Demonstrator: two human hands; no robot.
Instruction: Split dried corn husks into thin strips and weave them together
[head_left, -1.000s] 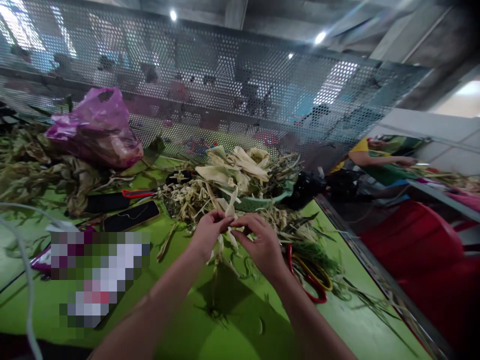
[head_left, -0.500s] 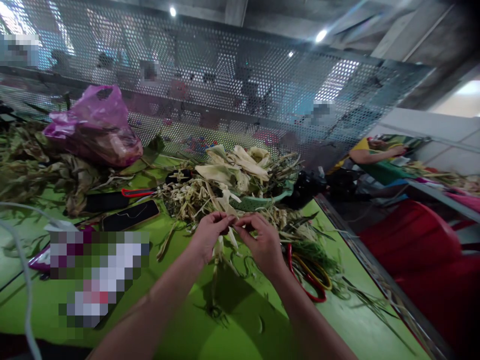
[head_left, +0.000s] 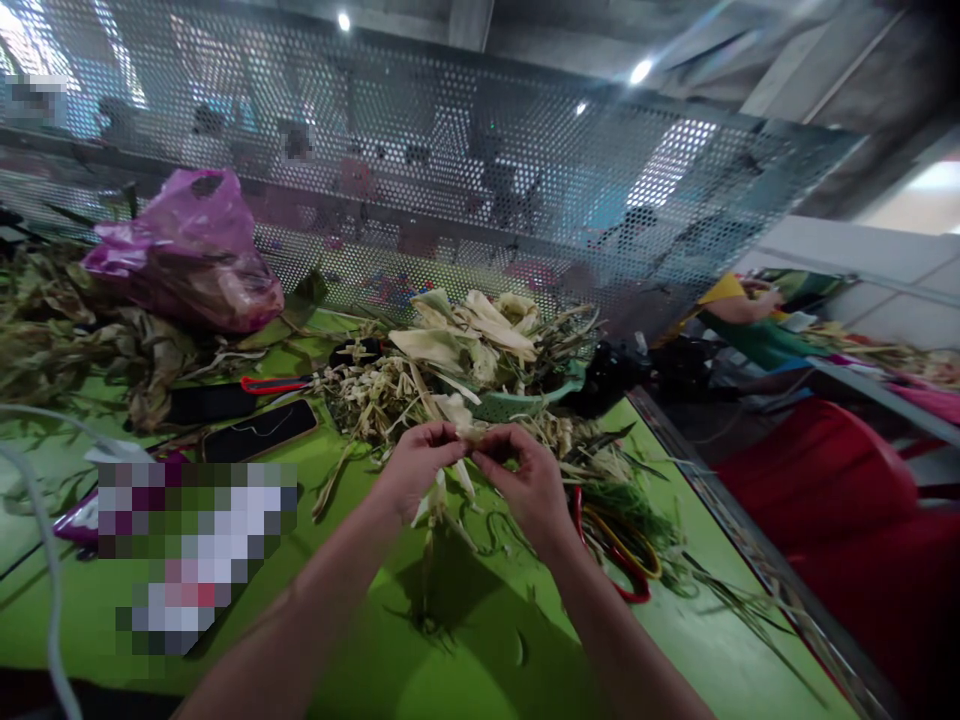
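My left hand [head_left: 415, 468] and my right hand [head_left: 526, 482] meet above the green table [head_left: 465, 650], fingertips pinched together on a pale dried leaf strip [head_left: 459, 412]. Loose ends of the strip hang down below my left hand [head_left: 439, 495]. Just beyond my hands lies a heap of pale husks and leaf strips [head_left: 457, 360], partly in a green basket [head_left: 517, 402]. Red-handled scissors [head_left: 615, 550] lie right of my right hand.
A pink plastic bag [head_left: 187, 255] and dried leaves [head_left: 67, 330] lie at the left. Two dark phones [head_left: 259, 432] and a red-handled tool [head_left: 274, 383] lie left of the heap. A perforated metal screen [head_left: 465, 190] backs the table. Another person's arm [head_left: 739, 308] works at the right.
My fingers have worked the strip: its upright tip has been folded down into the pinch. Both hands stay in nearly the same place.
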